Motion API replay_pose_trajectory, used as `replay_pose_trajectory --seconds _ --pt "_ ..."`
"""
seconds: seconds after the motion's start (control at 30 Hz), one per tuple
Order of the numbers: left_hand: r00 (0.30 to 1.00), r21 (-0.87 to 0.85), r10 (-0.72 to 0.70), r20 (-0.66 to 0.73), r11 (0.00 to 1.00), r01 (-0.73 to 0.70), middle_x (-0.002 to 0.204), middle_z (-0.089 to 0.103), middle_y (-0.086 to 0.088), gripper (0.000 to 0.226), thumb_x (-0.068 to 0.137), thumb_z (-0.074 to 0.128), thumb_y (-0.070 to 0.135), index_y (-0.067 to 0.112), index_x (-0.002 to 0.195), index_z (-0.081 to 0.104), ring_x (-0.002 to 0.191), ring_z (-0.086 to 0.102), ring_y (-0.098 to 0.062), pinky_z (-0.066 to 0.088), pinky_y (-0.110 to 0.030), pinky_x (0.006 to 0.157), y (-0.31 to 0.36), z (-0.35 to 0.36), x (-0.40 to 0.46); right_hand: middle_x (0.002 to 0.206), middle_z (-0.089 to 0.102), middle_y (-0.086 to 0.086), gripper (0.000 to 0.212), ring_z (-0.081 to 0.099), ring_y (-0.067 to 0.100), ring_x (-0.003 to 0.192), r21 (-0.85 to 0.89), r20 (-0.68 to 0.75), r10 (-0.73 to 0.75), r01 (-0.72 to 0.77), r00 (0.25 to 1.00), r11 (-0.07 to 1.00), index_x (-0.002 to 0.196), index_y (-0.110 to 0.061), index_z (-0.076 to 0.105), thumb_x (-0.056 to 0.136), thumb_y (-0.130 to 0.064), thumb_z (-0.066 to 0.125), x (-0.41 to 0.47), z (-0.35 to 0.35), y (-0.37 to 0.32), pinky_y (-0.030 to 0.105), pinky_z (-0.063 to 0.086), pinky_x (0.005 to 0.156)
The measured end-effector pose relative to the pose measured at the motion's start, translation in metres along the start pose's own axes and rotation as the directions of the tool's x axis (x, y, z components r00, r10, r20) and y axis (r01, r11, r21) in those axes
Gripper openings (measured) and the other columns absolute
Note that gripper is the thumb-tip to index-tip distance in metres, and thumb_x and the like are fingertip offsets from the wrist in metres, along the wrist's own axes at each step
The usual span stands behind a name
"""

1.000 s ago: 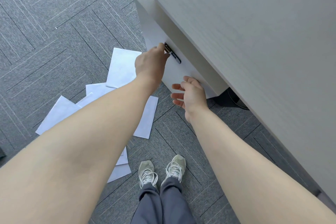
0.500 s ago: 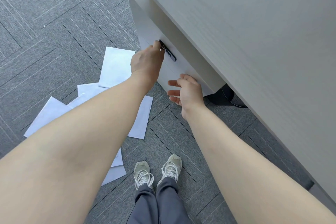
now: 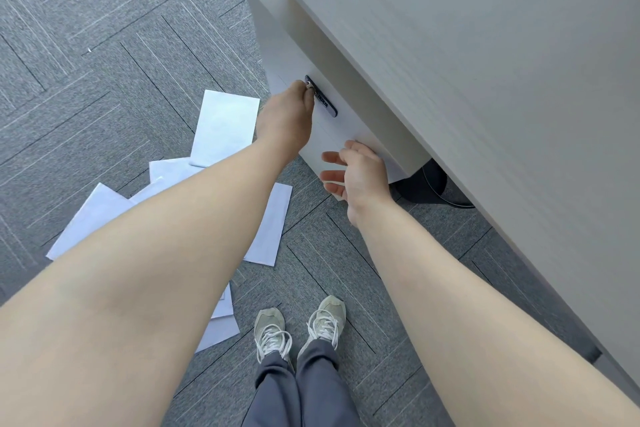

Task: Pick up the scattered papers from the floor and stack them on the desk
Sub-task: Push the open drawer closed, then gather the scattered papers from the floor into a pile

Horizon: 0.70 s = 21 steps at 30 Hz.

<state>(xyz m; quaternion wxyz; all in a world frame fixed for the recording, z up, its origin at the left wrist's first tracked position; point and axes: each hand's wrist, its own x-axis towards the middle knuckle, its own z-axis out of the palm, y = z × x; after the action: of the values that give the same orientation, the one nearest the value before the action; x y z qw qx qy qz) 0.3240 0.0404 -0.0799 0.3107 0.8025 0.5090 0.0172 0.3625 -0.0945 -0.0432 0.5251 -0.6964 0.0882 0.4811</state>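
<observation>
Several white papers lie scattered on the grey carpet: one sheet (image 3: 225,126) near the cabinet, another (image 3: 95,215) at the left, a third (image 3: 272,225) partly under my left forearm. My left hand (image 3: 284,118) reaches forward and its fingertips pinch a small metal knob on the dark lock plate (image 3: 323,100) of the white cabinet (image 3: 287,52) under the desk (image 3: 485,80). My right hand (image 3: 360,177) hovers with spread, relaxed fingers beside the cabinet's lower front corner and holds nothing. Neither hand touches a paper.
The desk top fills the right side and overhangs the cabinet. A dark round base (image 3: 429,185) sits under the desk behind the cabinet. My feet in pale sneakers (image 3: 299,326) stand on the carpet just right of the lowest sheets (image 3: 221,328).
My left hand stays at the lock plate with its fingertips on the knob. The right hand keeps its place by the cabinet corner. The papers have not moved.
</observation>
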Motion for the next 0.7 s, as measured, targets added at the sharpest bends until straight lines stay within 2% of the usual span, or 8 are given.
replay_pose_trajectory --seconds 0.07,0.13,0.2,0.47,0.6,0.7 --pt "0.998 -0.040 -0.050 0.025 0.998 0.051 0.106 0.064 -0.013 0.036 0.098 0.030 0.039 0.013 0.109 0.052 0.097 0.057 -0.035 0.037 -0.037 0.068 0.001 -0.002 -0.002 0.093 0.070 0.004 0.043 0.058 0.018 0.062 -0.002 0.001 0.001 -0.001 1.000 1.000 0.140 -0.013 0.044 0.098 -0.011 0.043 -0.002 0.001 -0.001 0.028 0.047 0.057" --pt "0.992 -0.113 -0.118 0.047 0.986 0.123 0.120 0.062 -0.011 0.038 0.097 0.035 0.037 0.015 0.125 0.049 0.109 0.056 -0.034 0.042 -0.038 0.080 -0.003 -0.005 -0.006 0.094 0.069 0.005 0.043 0.058 0.018 0.061 -0.007 0.003 0.003 -0.003 1.000 1.000 0.142 -0.013 0.042 0.099 -0.011 0.042 -0.003 0.002 -0.002 0.028 0.046 0.057" --pt "0.983 -0.170 -0.181 0.040 0.968 0.185 0.126 0.060 -0.009 0.041 0.095 0.037 0.034 0.016 0.131 0.046 0.114 0.055 -0.031 0.042 -0.038 0.087 -0.013 -0.010 -0.015 0.094 0.068 0.006 0.044 0.058 0.018 0.062 -0.021 0.004 0.008 -0.008 1.000 1.000 0.143 -0.014 0.041 0.099 -0.013 0.041 -0.005 0.003 -0.003 0.028 0.047 0.057" --pt "0.957 -0.239 -0.291 -0.020 0.930 0.278 0.121 0.063 -0.007 0.035 0.096 0.039 0.030 0.012 0.121 0.056 0.111 0.056 -0.028 0.041 -0.034 0.084 -0.079 -0.034 -0.092 0.091 0.065 0.007 0.044 0.058 0.018 0.062 -0.099 0.000 0.003 -0.003 1.000 0.995 0.144 -0.017 0.038 0.100 -0.011 0.039 -0.019 0.014 -0.002 0.029 0.047 0.057" --pt "0.926 -0.274 -0.377 -0.023 0.893 0.357 0.117 0.065 -0.004 0.031 0.097 0.038 0.030 0.014 0.115 0.058 0.105 0.058 -0.026 0.040 -0.031 0.078 -0.116 -0.044 -0.142 0.088 0.066 0.005 0.039 0.057 0.019 0.060 -0.182 0.049 0.023 -0.014 0.999 0.983 0.139 -0.017 0.042 0.100 -0.012 0.040 -0.039 0.040 0.015 0.029 0.046 0.056" --pt "0.889 -0.307 -0.458 -0.024 0.849 0.429 0.117 0.064 -0.002 0.031 0.096 0.038 0.031 0.017 0.114 0.058 0.105 0.058 -0.025 0.044 -0.034 0.083 -0.145 -0.055 -0.175 0.091 0.065 0.006 0.038 0.056 0.018 0.059 -0.271 0.124 0.029 0.006 0.992 0.962 0.138 -0.015 0.043 0.100 -0.012 0.040 -0.058 0.070 0.033 0.028 0.046 0.054"
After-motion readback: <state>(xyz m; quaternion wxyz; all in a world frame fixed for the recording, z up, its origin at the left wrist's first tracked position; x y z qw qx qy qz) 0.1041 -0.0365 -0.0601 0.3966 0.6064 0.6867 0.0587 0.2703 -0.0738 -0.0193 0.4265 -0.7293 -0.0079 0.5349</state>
